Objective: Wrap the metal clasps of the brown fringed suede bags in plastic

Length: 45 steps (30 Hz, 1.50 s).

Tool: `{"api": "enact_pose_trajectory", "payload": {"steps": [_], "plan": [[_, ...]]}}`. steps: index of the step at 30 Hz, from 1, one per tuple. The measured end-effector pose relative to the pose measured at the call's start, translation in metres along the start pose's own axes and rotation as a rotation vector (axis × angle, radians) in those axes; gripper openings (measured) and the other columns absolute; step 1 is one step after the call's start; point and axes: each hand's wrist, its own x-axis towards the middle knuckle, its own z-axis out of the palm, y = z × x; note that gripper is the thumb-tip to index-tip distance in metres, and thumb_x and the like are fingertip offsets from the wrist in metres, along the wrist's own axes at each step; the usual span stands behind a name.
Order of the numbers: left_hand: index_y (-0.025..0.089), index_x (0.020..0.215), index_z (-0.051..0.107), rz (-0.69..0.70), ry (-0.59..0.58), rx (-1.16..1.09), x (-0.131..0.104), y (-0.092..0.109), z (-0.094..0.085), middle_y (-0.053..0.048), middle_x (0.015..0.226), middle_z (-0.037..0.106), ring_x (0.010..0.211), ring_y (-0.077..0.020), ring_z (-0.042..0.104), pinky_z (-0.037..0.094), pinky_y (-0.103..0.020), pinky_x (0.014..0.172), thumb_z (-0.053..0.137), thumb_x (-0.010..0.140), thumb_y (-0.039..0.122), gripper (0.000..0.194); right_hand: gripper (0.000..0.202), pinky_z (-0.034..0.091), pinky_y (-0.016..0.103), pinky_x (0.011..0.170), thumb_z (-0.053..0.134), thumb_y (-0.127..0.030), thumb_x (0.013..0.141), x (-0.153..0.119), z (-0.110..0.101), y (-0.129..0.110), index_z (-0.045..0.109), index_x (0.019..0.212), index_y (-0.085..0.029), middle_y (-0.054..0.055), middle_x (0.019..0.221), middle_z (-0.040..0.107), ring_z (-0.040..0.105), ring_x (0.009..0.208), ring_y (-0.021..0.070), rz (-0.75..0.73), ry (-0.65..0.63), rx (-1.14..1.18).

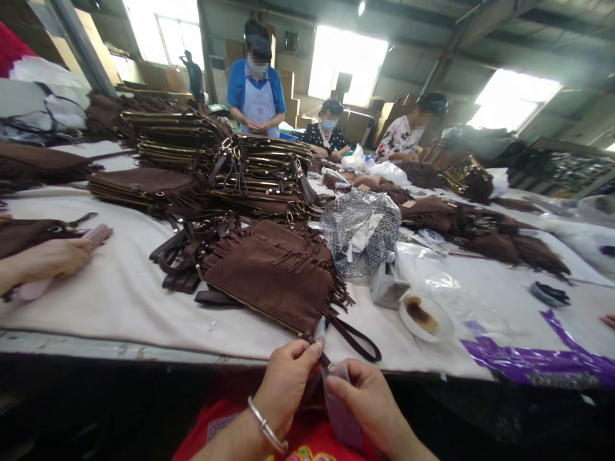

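Observation:
A brown suede-like clutch bag with fringed edges and a zip lies at the table's front edge. Its near corner points toward me. My left hand is closed in a pinch on a short dark strap by that corner. A small whitish translucent piece sticks up beside the fingertips. In my right hand is a flat pale purple piece, gripped between thumb and fingers close to the strap's metal end; its exact kind is unclear. A dark wrist loop lies right of the bag.
Stacked brown bags rise behind. To the right are a crumpled silvery wrap, a grey-white box-like holder, a dish with brown residue and purple plastic. At left, another person's hand holds a pink brush. Co-workers are opposite.

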Motion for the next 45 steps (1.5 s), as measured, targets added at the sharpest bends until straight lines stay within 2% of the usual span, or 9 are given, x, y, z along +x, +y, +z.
{"api": "enact_pose_trajectory", "payload": {"steps": [5, 11, 17, 22, 27, 30, 35, 42, 45], "plan": [[0.018, 0.060, 0.049, 0.036, 0.010, 0.098, 0.001, -0.002, 0.000, 0.007, 0.051, 0.043, 0.049, -0.0091, 0.036, 0.025, -0.024, 0.049, 0.064, 0.075, 0.051, 0.039, 0.032, 0.036, 0.023, 0.054, 0.073, -0.042, 0.067, 0.001, 0.001, -0.005, 0.060, 0.066, -0.012, -0.001, 0.059, 0.056, 0.045, 0.056, 0.0111, -0.015, -0.002, -0.050], [0.017, 0.060, 0.051, 0.013, -0.026, 0.151, 0.001, -0.001, -0.005, 0.006, 0.051, 0.045, 0.048, -0.0089, 0.039, 0.027, -0.023, 0.048, 0.064, 0.074, 0.050, 0.038, 0.043, 0.027, 0.021, 0.046, 0.065, -0.054, 0.074, 0.019, 0.002, -0.005, 0.052, 0.061, -0.015, -0.004, 0.052, 0.044, 0.035, 0.050, 0.0083, -0.051, -0.052, -0.108], [0.015, 0.084, 0.060, -0.163, -0.068, 0.002, -0.012, -0.009, -0.019, -0.006, 0.075, 0.068, 0.068, -0.0169, 0.064, 0.040, -0.023, 0.057, 0.064, 0.072, 0.055, 0.042, 0.037, 0.029, 0.022, 0.046, 0.059, -0.048, 0.076, 0.035, 0.010, -0.012, 0.053, 0.058, -0.016, -0.003, 0.051, 0.048, 0.039, 0.048, 0.0096, -0.025, -0.071, -0.262], [0.015, 0.080, 0.059, -0.285, -0.184, -0.076, -0.024, -0.010, -0.016, -0.005, 0.072, 0.068, 0.063, -0.0146, 0.064, 0.037, -0.020, 0.053, 0.067, 0.071, 0.052, 0.038, 0.034, 0.031, 0.024, 0.050, 0.052, -0.042, 0.080, 0.040, 0.019, -0.024, 0.052, 0.056, -0.017, -0.003, 0.051, 0.047, 0.042, 0.052, 0.0113, -0.133, -0.020, -0.487], [0.016, 0.073, 0.056, -0.245, -0.084, -0.120, -0.021, -0.011, -0.019, -0.001, 0.064, 0.063, 0.057, -0.0104, 0.057, 0.038, -0.020, 0.055, 0.068, 0.070, 0.046, 0.033, 0.033, 0.036, 0.023, 0.054, 0.052, -0.045, 0.080, 0.040, 0.017, -0.027, 0.060, 0.067, -0.015, -0.001, 0.058, 0.052, 0.047, 0.058, 0.0128, -0.154, 0.007, -0.520], [0.016, 0.071, 0.057, -0.233, -0.084, -0.138, -0.019, -0.015, -0.023, 0.001, 0.061, 0.060, 0.057, -0.0120, 0.056, 0.040, -0.023, 0.056, 0.069, 0.068, 0.046, 0.033, 0.032, 0.034, 0.022, 0.046, 0.052, -0.045, 0.079, 0.037, 0.013, -0.021, 0.055, 0.063, -0.017, -0.003, 0.052, 0.049, 0.047, 0.049, 0.0117, -0.074, -0.004, -0.488], [0.017, 0.061, 0.054, -0.144, -0.024, -0.150, -0.021, -0.020, -0.024, 0.008, 0.048, 0.046, 0.046, -0.0084, 0.039, 0.032, -0.024, 0.049, 0.071, 0.065, 0.044, 0.032, 0.024, 0.029, 0.021, 0.038, 0.051, -0.037, 0.077, 0.035, 0.017, -0.019, 0.049, 0.059, -0.020, -0.006, 0.041, 0.046, 0.044, 0.036, 0.0112, 0.009, -0.062, -0.516], [0.019, 0.064, 0.052, -0.176, 0.034, -0.124, -0.026, -0.016, -0.022, 0.006, 0.051, 0.050, 0.049, -0.0105, 0.046, 0.039, -0.025, 0.052, 0.070, 0.064, 0.050, 0.036, 0.027, 0.032, 0.023, 0.051, 0.050, -0.031, 0.079, 0.040, 0.019, -0.026, 0.052, 0.056, -0.018, -0.002, 0.052, 0.053, 0.049, 0.053, 0.0119, -0.238, 0.024, -0.753], [0.018, 0.068, 0.053, -0.187, 0.059, -0.078, -0.025, -0.016, -0.021, 0.003, 0.055, 0.057, 0.053, -0.0121, 0.053, 0.040, -0.023, 0.052, 0.068, 0.066, 0.053, 0.037, 0.027, 0.031, 0.023, 0.053, 0.048, -0.030, 0.081, 0.042, 0.022, -0.030, 0.055, 0.057, -0.018, -0.001, 0.055, 0.057, 0.050, 0.055, 0.0124, -0.282, 0.038, -0.835]]}}
